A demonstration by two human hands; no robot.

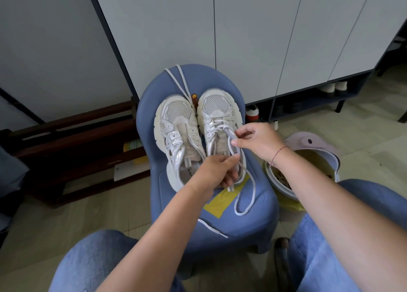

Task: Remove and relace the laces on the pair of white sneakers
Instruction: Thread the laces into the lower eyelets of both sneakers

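Two white sneakers stand side by side on a blue plastic chair, toes pointing away from me. The left sneaker has no lace in its eyelets. Its loose white lace trails over the chair's back edge. The right sneaker is partly laced. My right hand pinches that lace above the upper eyelets. My left hand grips the lace near the shoe's heel, and a long loop of it hangs down over the seat.
Yellow tape is stuck to the seat. A lidded bin stands at the right of the chair. Grey cabinet doors rise behind, with shoes underneath. A dark wooden rack is at left. My knees in jeans frame the chair.
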